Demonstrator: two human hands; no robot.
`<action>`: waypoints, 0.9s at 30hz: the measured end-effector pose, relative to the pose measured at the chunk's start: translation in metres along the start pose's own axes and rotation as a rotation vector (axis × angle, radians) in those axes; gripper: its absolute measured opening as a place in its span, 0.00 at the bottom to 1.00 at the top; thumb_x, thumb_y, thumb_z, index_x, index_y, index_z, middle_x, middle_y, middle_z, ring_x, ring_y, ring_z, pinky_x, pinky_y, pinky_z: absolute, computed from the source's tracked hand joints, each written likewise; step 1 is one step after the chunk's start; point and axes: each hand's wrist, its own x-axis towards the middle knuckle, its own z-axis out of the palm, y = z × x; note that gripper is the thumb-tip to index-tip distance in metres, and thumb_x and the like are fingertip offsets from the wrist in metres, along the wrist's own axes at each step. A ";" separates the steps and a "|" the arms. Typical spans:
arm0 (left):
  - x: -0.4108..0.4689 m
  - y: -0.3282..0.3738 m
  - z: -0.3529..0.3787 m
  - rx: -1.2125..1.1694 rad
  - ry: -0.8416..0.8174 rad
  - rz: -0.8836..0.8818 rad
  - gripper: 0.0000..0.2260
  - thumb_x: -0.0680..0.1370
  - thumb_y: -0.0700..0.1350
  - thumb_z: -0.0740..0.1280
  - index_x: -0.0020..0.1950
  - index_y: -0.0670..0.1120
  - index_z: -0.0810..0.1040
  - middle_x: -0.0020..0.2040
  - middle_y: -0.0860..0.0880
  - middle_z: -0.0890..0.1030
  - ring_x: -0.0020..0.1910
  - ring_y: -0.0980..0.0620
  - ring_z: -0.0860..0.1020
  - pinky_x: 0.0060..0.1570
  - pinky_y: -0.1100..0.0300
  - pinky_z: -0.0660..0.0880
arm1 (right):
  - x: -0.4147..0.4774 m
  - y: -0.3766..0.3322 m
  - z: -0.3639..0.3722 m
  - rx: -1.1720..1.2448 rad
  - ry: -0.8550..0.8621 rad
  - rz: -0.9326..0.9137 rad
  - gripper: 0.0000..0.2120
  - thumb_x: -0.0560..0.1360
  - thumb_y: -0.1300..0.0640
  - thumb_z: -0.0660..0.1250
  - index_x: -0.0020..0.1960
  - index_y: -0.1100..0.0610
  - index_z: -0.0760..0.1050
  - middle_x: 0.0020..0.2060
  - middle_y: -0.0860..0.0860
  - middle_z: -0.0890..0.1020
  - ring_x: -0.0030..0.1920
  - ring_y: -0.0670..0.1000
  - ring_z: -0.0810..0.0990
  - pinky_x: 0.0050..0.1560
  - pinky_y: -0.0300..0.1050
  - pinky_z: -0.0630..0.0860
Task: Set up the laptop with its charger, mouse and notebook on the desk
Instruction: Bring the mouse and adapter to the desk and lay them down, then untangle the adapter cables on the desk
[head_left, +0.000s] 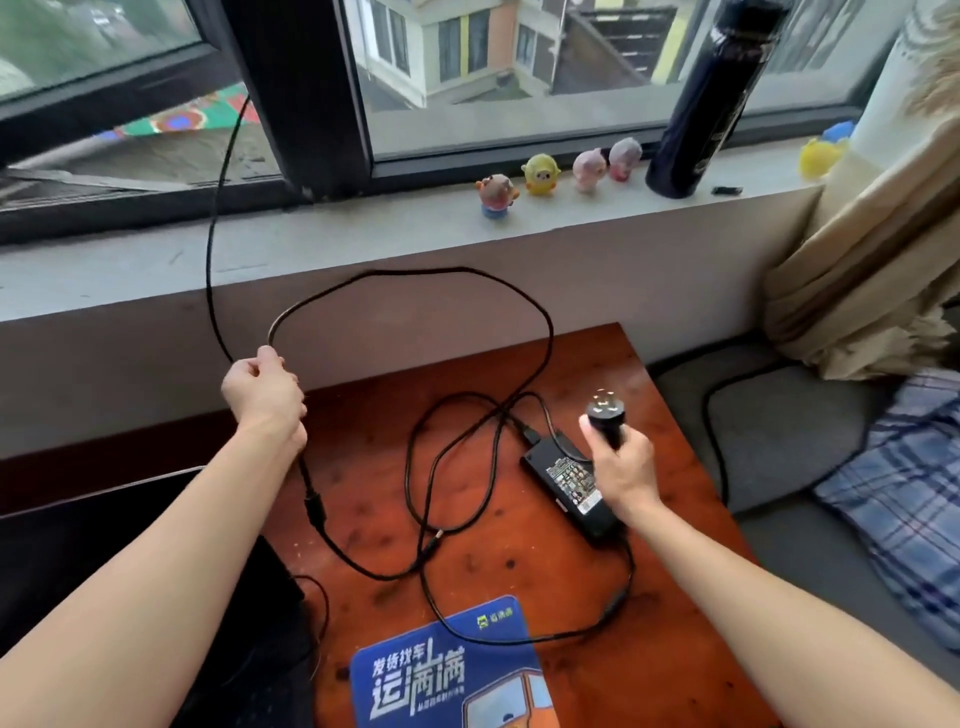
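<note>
On the reddish wooden desk (649, 639) lies the black charger brick (566, 480), label side up, with its black cable (441, 457) looped loosely across the desktop. My right hand (623, 462) is shut on the charger's round mains plug (605, 415), prongs pointing up, just above the brick. My left hand (265, 389) holds a raised loop of the cable over the desk's far left corner; the cable arcs toward the window sill. A dark laptop (130, 545) lies at the left, partly hidden by my left forearm. A blue mouse pad (447, 670) sits at the near edge.
Several small toy figures (540, 174) and a tall dark bottle (701, 114) stand on the grey window sill. A beige curtain (857, 260) hangs at the right above a plaid blanket (909, 499) on a grey cushion. Another black cord (714, 441) runs over that cushion.
</note>
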 end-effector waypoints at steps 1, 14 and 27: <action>0.004 -0.008 -0.001 0.025 0.011 -0.014 0.11 0.80 0.45 0.56 0.37 0.49 0.64 0.28 0.49 0.65 0.15 0.57 0.60 0.18 0.72 0.53 | 0.006 -0.008 -0.004 0.216 0.092 0.140 0.19 0.72 0.43 0.67 0.30 0.53 0.70 0.25 0.46 0.73 0.26 0.48 0.69 0.29 0.43 0.66; -0.022 -0.077 -0.050 0.837 -0.107 0.017 0.18 0.73 0.42 0.69 0.63 0.45 0.75 0.56 0.41 0.81 0.56 0.40 0.79 0.57 0.53 0.74 | 0.059 -0.138 -0.049 1.210 -0.302 0.576 0.20 0.77 0.48 0.58 0.28 0.51 0.59 0.23 0.45 0.64 0.16 0.45 0.54 0.19 0.35 0.49; -0.077 -0.104 -0.030 1.078 -0.223 0.125 0.19 0.74 0.44 0.69 0.64 0.43 0.76 0.61 0.40 0.78 0.61 0.41 0.76 0.58 0.54 0.70 | 0.076 -0.010 -0.037 1.094 -0.094 0.938 0.16 0.81 0.49 0.58 0.37 0.56 0.66 0.32 0.52 0.73 0.25 0.48 0.72 0.21 0.33 0.63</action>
